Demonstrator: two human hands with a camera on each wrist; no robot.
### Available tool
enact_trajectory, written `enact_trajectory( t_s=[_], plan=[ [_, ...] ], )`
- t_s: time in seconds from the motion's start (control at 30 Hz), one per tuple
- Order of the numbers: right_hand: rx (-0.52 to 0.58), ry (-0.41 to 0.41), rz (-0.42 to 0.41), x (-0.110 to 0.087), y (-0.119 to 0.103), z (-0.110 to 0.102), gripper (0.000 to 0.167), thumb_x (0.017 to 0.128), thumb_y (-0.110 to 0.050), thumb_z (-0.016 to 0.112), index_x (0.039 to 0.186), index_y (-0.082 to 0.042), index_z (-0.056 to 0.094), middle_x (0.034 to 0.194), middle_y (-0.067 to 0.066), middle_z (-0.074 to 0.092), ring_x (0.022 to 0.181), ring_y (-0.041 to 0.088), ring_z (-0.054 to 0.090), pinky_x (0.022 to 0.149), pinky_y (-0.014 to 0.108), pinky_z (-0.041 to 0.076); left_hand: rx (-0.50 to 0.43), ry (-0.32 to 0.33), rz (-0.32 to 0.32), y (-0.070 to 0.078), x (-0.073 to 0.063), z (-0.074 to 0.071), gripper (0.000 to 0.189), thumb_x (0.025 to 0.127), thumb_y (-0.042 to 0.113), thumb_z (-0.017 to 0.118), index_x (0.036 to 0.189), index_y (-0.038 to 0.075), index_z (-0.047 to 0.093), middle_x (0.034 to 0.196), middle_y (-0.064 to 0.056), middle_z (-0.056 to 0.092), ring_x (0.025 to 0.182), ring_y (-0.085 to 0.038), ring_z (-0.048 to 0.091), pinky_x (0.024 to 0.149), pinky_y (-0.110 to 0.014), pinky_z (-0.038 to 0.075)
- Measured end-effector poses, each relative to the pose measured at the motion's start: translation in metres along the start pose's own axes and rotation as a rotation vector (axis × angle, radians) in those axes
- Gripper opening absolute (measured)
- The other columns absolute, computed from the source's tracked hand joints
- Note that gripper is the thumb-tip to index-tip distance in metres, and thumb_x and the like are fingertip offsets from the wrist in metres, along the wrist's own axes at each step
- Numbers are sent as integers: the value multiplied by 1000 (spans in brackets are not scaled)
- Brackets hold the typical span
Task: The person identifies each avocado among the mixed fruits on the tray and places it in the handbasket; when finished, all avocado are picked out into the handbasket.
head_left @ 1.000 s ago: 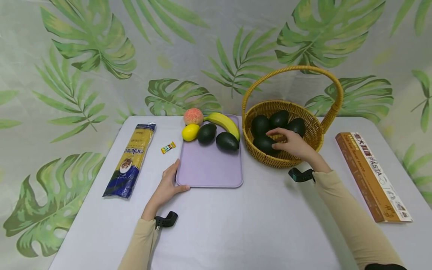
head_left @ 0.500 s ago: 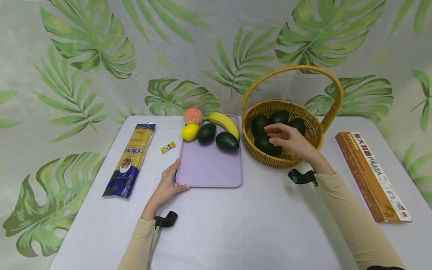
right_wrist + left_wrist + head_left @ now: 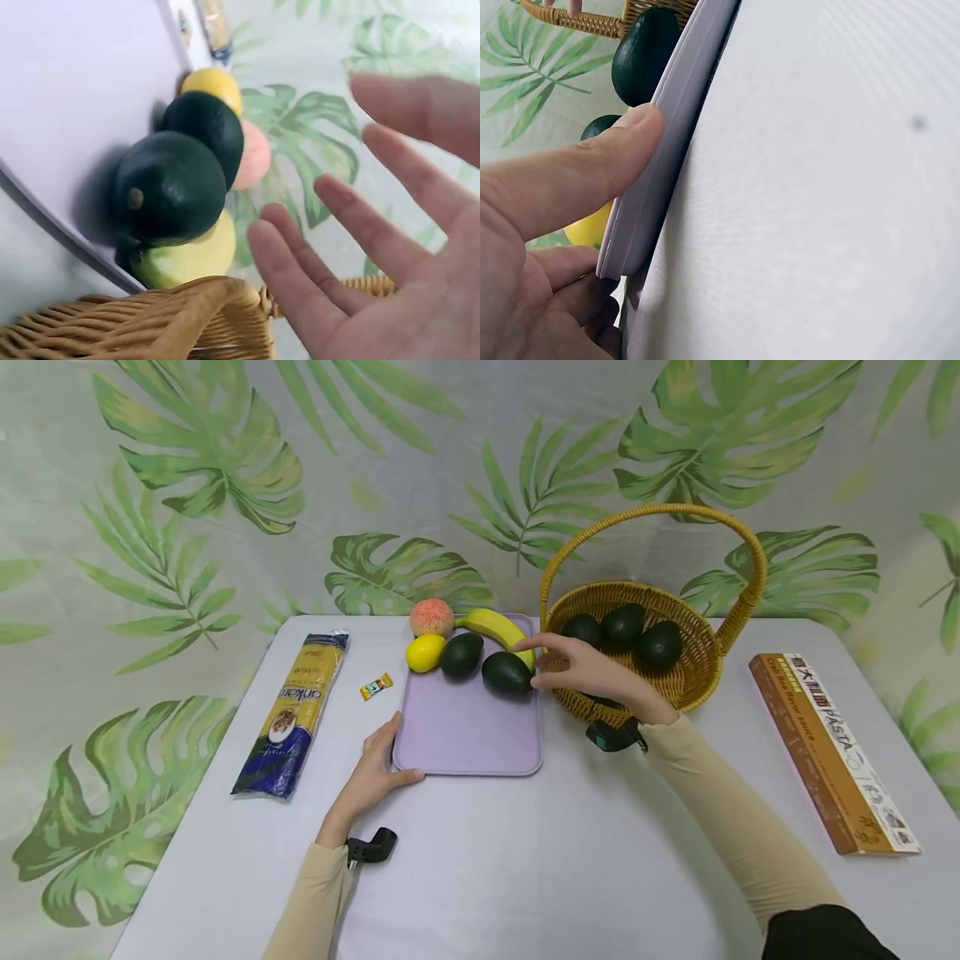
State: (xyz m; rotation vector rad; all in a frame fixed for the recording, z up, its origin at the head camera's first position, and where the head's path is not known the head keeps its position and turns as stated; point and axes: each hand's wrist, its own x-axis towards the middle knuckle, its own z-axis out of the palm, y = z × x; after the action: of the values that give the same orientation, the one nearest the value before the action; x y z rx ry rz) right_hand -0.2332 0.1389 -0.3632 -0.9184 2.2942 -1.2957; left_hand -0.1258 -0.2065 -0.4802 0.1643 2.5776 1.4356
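At the near left corner of the lilac tray (image 3: 468, 739), my left hand (image 3: 373, 770) grips the edge. Its thumb lies along the near rim and its fingers are at the left side; the left wrist view shows the tray rim (image 3: 658, 165) between them. My right hand (image 3: 592, 672) hovers between tray and basket with spread, relaxed fingers, holding nothing. Its fingertips are close to a dark green avocado (image 3: 507, 674) on the tray; the right wrist view shows a gap to this avocado (image 3: 172, 187). A second avocado (image 3: 461, 656), a banana (image 3: 495, 627), a lemon (image 3: 425, 653) and a peach (image 3: 432, 617) are grouped at the tray's far side.
The tall-handled wicker basket (image 3: 701, 689) right of the tray contains several avocados (image 3: 660, 646), one mostly hidden by the right hand. A pasta bag (image 3: 296, 710) and small snack packet (image 3: 376, 686) lie left. A pasta box (image 3: 832, 752) lies at the right.
My right hand has let go of an avocado in the basket, lifted and moved left toward the tray. My left hand stays at the tray corner.
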Motion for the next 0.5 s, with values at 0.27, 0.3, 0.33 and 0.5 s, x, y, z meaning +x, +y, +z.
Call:
enact_trajectory(
  t_s=[0.27,0.3,0.33,0.5],
  plan=[
    [-157,-154,7,41,-3,9,54,88,-6,66,139,-8,49,144,12,42,123,33,43,99,49,39,9,11,12,-1,1,0,100,80,18,78,153,3,11,157,-19,9,143,-33,3,113,-52,9],
    [-182,-173,10,45,-3,10,54,87,-5,66,139,-7,49,144,12,42,128,33,38,102,50,36,8,12,12,-1,1,0,100,80,18,78,153,3,11,157,-19,9,142,-33,4,113,-52,9],
    [-207,-191,10,50,-2,12,54,87,-4,66,138,-6,50,143,14,42,129,33,37,103,50,34,9,10,13,-1,1,0,100,80,18,78,153,2,11,157,-20,9,142,-34,3,113,-53,9],
    [-345,-281,55,67,4,18,50,86,-5,66,134,-4,53,144,17,39,134,33,30,108,48,27,18,7,12,0,0,0,100,80,17,78,153,2,11,157,-20,9,142,-35,4,112,-54,9]
  ],
)
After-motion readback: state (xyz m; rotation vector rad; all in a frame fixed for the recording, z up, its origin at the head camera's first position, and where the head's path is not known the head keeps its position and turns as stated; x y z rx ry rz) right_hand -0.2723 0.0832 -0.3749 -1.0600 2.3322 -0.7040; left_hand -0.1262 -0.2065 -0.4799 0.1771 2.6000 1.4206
